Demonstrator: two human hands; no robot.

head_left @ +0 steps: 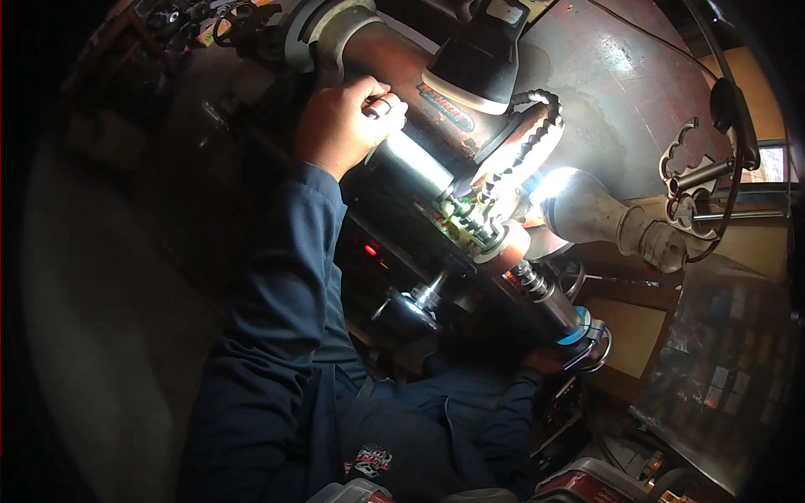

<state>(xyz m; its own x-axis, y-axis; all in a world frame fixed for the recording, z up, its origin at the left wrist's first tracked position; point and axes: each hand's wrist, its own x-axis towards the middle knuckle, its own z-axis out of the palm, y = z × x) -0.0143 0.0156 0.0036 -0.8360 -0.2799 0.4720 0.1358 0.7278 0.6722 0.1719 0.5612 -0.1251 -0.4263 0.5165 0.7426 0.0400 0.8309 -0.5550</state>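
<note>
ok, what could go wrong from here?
Left hand is close to the shiny cylinder: possible pinch if that turns.
Segmented hose hangs close to the shaft parts: might snag.
Right hand is in shadow by the blue ring: contact there could be hard to see.

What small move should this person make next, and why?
Perhaps the right hand should nudge the curved silver bar: though dim, it appears right beside it, while the left hand is curled by the shiny cylinder and the pale lamp lights the metal parts between.
</note>
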